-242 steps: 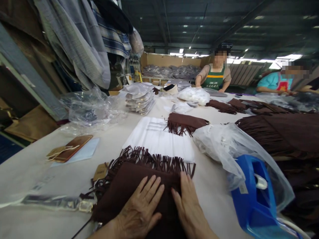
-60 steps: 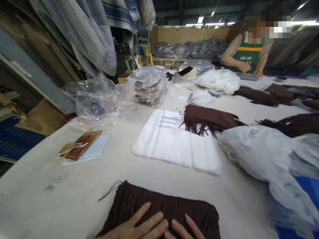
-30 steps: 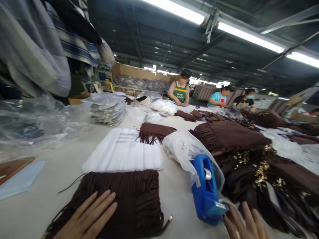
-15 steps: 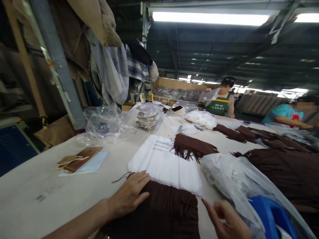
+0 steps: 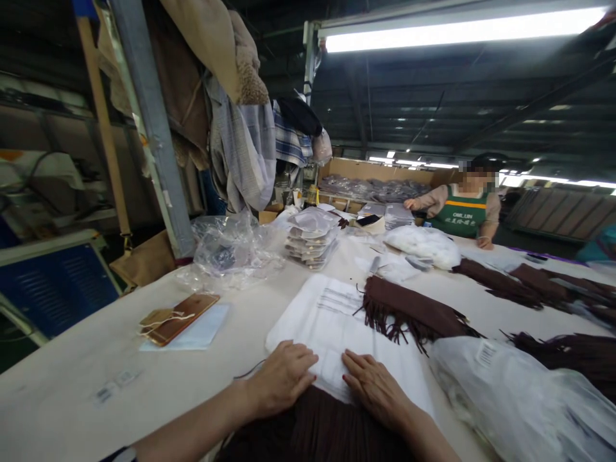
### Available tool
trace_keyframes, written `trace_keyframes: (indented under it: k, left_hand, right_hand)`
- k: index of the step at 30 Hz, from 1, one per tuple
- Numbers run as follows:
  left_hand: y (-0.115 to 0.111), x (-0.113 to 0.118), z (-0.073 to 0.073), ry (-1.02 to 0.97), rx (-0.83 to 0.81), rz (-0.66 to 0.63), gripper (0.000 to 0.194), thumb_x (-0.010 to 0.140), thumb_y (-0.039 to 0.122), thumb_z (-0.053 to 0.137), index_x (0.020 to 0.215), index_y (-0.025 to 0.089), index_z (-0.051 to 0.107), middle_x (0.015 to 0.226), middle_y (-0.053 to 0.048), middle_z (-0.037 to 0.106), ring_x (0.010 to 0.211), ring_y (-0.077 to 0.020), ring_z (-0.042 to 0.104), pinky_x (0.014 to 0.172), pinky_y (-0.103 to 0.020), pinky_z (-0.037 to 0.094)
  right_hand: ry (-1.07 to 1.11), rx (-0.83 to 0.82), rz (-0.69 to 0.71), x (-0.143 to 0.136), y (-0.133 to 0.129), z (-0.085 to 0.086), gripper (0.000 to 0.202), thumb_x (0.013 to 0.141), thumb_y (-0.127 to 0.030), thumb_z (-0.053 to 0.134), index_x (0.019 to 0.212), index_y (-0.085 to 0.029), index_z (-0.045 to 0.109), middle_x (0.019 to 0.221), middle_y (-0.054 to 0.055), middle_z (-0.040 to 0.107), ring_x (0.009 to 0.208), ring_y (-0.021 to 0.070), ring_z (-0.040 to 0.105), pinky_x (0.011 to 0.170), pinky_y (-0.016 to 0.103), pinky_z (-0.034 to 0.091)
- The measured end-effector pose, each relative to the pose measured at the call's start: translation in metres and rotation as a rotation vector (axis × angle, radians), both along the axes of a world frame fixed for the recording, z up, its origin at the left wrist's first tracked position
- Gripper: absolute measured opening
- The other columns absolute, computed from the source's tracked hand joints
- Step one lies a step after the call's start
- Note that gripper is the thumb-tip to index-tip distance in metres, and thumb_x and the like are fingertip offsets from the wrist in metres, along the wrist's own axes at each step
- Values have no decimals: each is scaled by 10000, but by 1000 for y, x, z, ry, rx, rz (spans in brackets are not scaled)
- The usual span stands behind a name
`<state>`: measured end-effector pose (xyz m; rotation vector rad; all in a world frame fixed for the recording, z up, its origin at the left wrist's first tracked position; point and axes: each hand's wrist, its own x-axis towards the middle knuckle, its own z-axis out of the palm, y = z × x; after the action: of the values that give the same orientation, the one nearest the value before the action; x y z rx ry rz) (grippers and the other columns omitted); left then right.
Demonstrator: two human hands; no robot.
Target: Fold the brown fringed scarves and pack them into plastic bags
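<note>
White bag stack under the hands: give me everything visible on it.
The white bag stack looks like flat, thin plastic sleeves laid in a neat pile on the table, with lines of dark print near its far edge. Both the left hand and the right hand rest fingers on its near edge. That edge overlaps the brown fringed piece before the person; another fringed scarf lies over its far right corner.

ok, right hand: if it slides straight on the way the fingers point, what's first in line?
The right hand already has its fingertips on the white bag stack, so that comes first. Farther along, roughly, lies the brown fringed piece, though depth is unclear.
</note>
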<state>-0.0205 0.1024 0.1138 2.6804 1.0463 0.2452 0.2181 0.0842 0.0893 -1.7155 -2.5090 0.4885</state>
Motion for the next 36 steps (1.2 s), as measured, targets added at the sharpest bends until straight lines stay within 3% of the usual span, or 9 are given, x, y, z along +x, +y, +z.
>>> trace_keyframes:
  k: [4,8,15,19,22,26,31,34,36]
  left_hand:
    - [34,22,-7,62,-6,-14,329,807,252,628,1113,159,550,1164,-96,597,1100,-235,540,925,-340,441]
    - [49,43,-13,120,33,-45,394,799,304,638,1142,160,509,1165,-104,578,1089,-254,527,906,-381,434]
    - [66,60,-11,242,113,-12,153,830,52,454,881,112,585,941,-117,629,953,-241,573,842,-390,451]
    - [75,61,-5,236,154,80,199,873,58,385,935,103,568,938,-122,620,949,-235,571,822,-374,459]
    - [80,54,-2,223,161,100,217,878,51,369,944,103,569,957,-129,618,953,-243,564,832,-383,448]
    - [86,23,-2,191,109,143,201,833,11,427,877,117,591,938,-122,626,946,-245,566,852,-390,432]
    - [84,-21,-2,30,-21,414,238,804,-54,412,847,92,595,924,-111,617,989,-249,554,903,-444,399]
    - [77,-28,0,-172,-178,591,161,860,33,455,838,114,593,864,-45,607,943,-204,567,885,-414,423]
    - [75,-27,3,-349,-338,699,131,897,147,483,827,122,590,792,-16,595,808,-163,587,768,-347,475]
  right_hand:
    - [18,-2,-61,2,12,-3,551,869,-362,410,1313,-36,436,1356,186,458,1252,284,415,1084,442,249]
    - [67,24,-115,8,22,-13,478,805,-249,454,1250,-86,519,1276,143,542,1175,234,491,1049,359,317]
    - [149,91,-219,14,34,-15,402,843,-193,307,1035,-166,659,1044,74,673,974,162,617,859,256,456]
    - [97,139,-304,5,28,-1,444,867,-344,396,1237,-143,534,1078,88,668,985,202,617,860,322,464]
    - [-31,201,-315,7,14,5,549,797,-192,493,1334,-109,423,1124,135,634,1022,269,581,891,413,415]
    - [-166,235,-369,38,-12,3,562,746,45,274,1218,-85,550,1055,149,653,952,278,594,844,441,396]
    - [-128,292,-503,80,-47,-6,384,797,-150,371,1075,-123,635,1027,146,650,943,295,595,807,433,425]
    - [128,342,-736,84,-60,-9,368,755,-325,402,987,-180,648,946,118,643,818,271,607,719,410,452]
    - [325,337,-907,79,-62,-10,387,722,-395,413,980,-204,629,866,80,644,701,226,605,637,373,461]
